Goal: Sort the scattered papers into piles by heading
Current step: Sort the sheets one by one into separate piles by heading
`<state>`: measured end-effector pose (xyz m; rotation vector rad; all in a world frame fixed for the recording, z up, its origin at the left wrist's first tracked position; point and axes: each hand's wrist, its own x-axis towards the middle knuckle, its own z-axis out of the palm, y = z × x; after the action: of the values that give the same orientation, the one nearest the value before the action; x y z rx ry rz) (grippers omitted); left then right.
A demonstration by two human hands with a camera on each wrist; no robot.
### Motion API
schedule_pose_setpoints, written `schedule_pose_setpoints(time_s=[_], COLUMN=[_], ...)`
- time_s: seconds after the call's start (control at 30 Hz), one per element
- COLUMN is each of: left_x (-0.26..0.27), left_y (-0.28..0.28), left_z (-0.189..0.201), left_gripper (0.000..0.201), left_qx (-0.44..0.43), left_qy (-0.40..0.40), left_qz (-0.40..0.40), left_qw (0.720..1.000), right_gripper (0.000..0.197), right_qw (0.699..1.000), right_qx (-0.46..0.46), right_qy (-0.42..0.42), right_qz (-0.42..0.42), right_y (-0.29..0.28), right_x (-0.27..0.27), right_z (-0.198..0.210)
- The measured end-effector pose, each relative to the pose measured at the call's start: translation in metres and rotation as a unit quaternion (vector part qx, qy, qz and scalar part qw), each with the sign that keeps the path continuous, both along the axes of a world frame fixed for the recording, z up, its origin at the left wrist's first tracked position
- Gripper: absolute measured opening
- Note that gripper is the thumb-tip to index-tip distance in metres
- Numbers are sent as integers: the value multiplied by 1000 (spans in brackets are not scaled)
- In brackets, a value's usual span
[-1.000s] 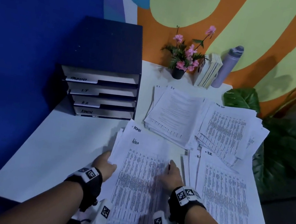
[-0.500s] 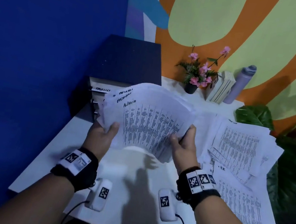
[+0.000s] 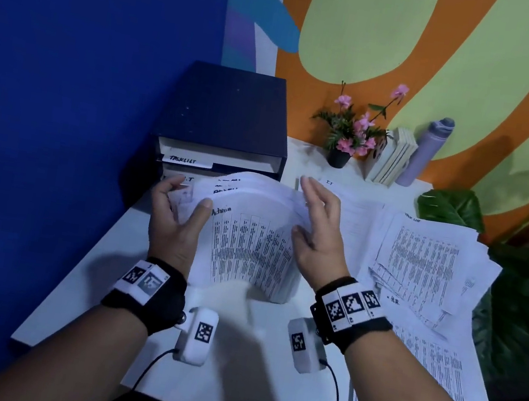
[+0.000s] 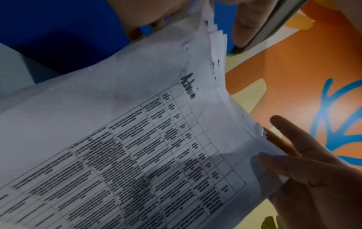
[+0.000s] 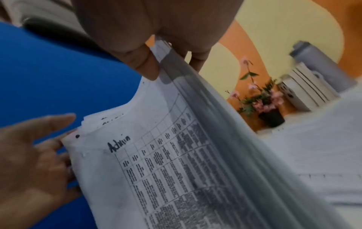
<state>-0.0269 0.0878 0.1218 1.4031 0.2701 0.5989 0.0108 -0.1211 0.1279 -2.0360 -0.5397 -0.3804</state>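
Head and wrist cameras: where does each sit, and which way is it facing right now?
Head: worn on the head, looking forward and down at the white table; both forearms, left hand and right hand flank the Admin stack.
Left wrist: beside the stack's left edge, facing right across the Admin stack; the right hand shows.
Right wrist: beside the right edge, facing left; the left hand shows.
Shared: all three show the "Admin" heading.
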Motion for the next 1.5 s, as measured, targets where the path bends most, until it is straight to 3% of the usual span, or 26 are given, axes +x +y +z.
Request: schedule_pose_setpoints(time_s=[0.1,0.17,0.27,0.33,0.43,0.53,0.6,0.67,0.73,0.77,0.83,0.9,1.07,1.2,1.33,1.4,1.5], left_x=[7,14,22,26,27,23,19,15,12,10,8,10,18,21,17,16,11], left_y=[-5,-6,-7,-8,-4,-2,1,9,14,15,13,8,2,4,12,24,36], left_z=[2,4,9,10,10,8,2,-11,-23,-28,-31,-28,-16,-12,-18,-37,-67], left_gripper=[32,32,31,23,15,12,22,52,74,77,67,52,26,6,26,51,79], left_qx=[22,18,11,12,22,-5,4,7,8,13,3,-15,-23,-45,-10,17,102], left_qy=[36,49,58,49,24,-7,-24,-44,-14,13,55,60,66,63,4,-20,108], left_qz=[44,66,85,80,77,69,33,-26,-66,-74,-63,-19,98,103,28,-45,-112], left_qw=[998,996,995,996,997,998,999,999,998,997,996,998,993,992,1000,999,983], right_gripper=[65,56,52,61,75,72,66,64,68,61,37,28,31,34,39,33,27], right_qw=[994,995,999,992,950,927,909,880,863,867,878,874,871,887,884,877,869], right_qx=[-95,-79,31,114,233,275,311,347,356,348,343,360,380,339,340,351,375], right_qy=[-60,-63,-19,59,208,251,271,319,355,352,329,322,311,313,321,325,322], right_qz=[-16,-21,-7,-12,-18,-40,-51,-53,-52,-54,-57,-55,-33,12,-14,-40,-40], right_y=[-2,-5,-10,-11,-5,5,8,8,8,9,13,19,17,12,15,16,15], right_x=[5,4,-5,-12,-17,-14,-9,-5,-1,0,1,-1,-8,-14,-13,-11,-10], right_z=[-3,-4,-4,-6,-6,-8,-12,-16,-18,-18,-14,-10,-20,-24,-23,-23,-24])
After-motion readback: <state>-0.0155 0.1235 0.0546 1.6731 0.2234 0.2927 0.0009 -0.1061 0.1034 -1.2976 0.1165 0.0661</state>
